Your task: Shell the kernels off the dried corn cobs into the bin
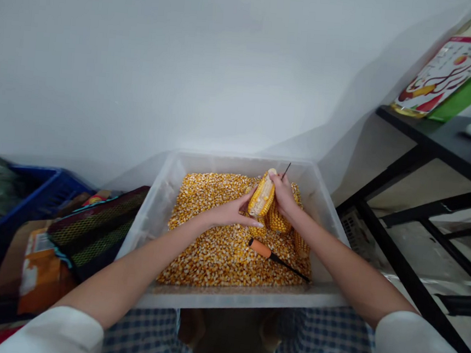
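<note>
An ear of corn (262,195), with some of its kernels gone, is tilted between my two hands above a bin full of loose kernels. My left hand (238,208) is around its lower left side, thumb stretched out below. My right hand (282,191) grips its upper end; a thin dark rod (287,169) sticks up beside those fingers, and what it belongs to is hidden. More ears of corn (278,220) lie under my hands on the right. A tool with an orange handle (260,248) and a dark shaft rests on the kernels (207,256).
The translucent plastic bin (224,302) stands against a white wall, at my knees. To the right is a black metal shelf (448,145) holding a large bottle (442,74). A blue crate (45,182) and a dark mesh bag (99,225) sit on the left.
</note>
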Motion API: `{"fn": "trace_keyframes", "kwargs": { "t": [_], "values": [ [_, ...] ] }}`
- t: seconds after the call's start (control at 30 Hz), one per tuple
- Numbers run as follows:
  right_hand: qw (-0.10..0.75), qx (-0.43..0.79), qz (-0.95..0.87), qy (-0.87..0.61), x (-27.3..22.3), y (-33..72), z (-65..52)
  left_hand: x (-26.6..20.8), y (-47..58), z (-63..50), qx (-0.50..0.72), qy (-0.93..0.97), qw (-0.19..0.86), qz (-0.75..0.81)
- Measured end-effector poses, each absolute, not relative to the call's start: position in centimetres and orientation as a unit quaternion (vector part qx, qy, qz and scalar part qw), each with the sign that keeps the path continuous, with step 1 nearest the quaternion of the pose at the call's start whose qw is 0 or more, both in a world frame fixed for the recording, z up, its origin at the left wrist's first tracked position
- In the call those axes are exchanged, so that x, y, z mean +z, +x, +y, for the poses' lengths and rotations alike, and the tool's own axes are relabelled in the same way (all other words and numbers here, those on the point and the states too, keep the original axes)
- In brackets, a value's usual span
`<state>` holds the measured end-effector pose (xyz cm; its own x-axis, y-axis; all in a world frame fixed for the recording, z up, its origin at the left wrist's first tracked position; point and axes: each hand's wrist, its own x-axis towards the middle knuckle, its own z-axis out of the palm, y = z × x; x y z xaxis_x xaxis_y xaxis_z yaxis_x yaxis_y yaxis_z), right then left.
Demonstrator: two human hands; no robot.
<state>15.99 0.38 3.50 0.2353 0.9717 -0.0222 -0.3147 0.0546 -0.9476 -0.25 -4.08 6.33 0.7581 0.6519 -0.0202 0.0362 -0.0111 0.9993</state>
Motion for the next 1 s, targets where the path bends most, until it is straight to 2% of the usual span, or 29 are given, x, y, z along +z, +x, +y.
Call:
{"fn": "trace_keyframes", "kwargs": {
  "t": [0.2,0.43,0.53,0.73,1.0],
  "values": [
    [0.629,0.528,-0.348,-0.453,3.3,15.9,-0.2,6.3,-0.5,-4.7,0.198,0.590,0.707,0.336],
    [0.576,0.623,-0.365,-0.384,3.9,15.8,-0.5,6.0,0.0,-5.1,0.281,0.493,0.762,0.313],
    [0.549,0.624,-0.379,-0.407,4.4,15.8,-0.6,4.9,0.1,-4.7,0.290,0.522,0.728,0.337],
    [0.532,0.545,-0.428,-0.487,4.3,15.8,-0.8,2.7,0.3,-3.9,0.347,0.645,0.552,0.399],
    [0.503,0.550,-0.468,-0.475,4.0,15.2,-1.7,3.0,0.2,-4.4,0.277,0.604,0.553,0.503]
  ]
}}
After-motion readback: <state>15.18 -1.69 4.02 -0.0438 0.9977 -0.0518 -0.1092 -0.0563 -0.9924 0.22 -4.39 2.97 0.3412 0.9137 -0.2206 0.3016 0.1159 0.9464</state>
